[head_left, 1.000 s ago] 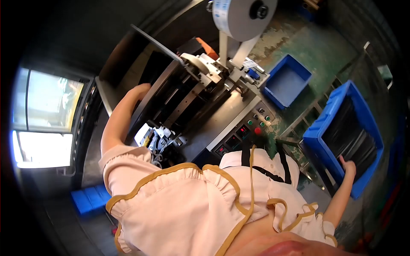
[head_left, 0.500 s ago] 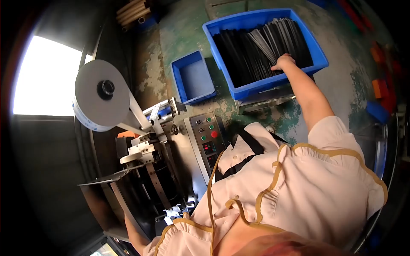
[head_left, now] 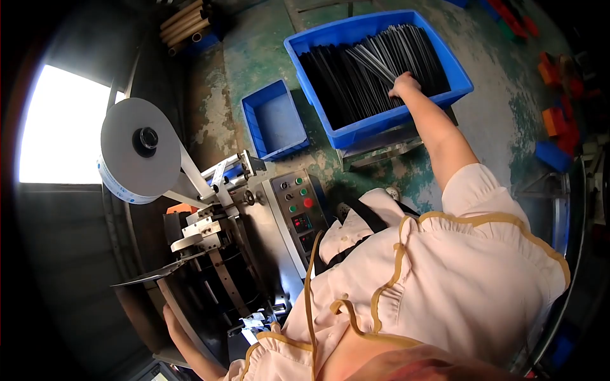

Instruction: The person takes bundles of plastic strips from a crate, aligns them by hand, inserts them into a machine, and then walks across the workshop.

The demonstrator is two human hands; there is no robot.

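Observation:
My right hand (head_left: 405, 84) is at the front edge of a large blue bin (head_left: 462, 93), its fingers closed round the ends of some thin black strips (head_left: 375, 62). Those strips lie at a slant over the many others packed side by side in the bin. On the left, my left arm reaches behind a dark panel of the machine (head_left: 184, 305); the hand itself is hidden there, so what it touches does not show.
A large label roll (head_left: 141, 147) stands over the machine at left. Beside it is a control panel (head_left: 297, 198) with coloured buttons. A smaller blue bin (head_left: 275, 120) sits on the floor. Cardboard tubes (head_left: 184, 26) lie at the back, orange and blue bins (head_left: 554, 156) at right.
The view has swung from the machine towards the large bin. My right hand has moved from the bin's edge onto the strips, some of which now slant. My left arm stays behind the machine panel.

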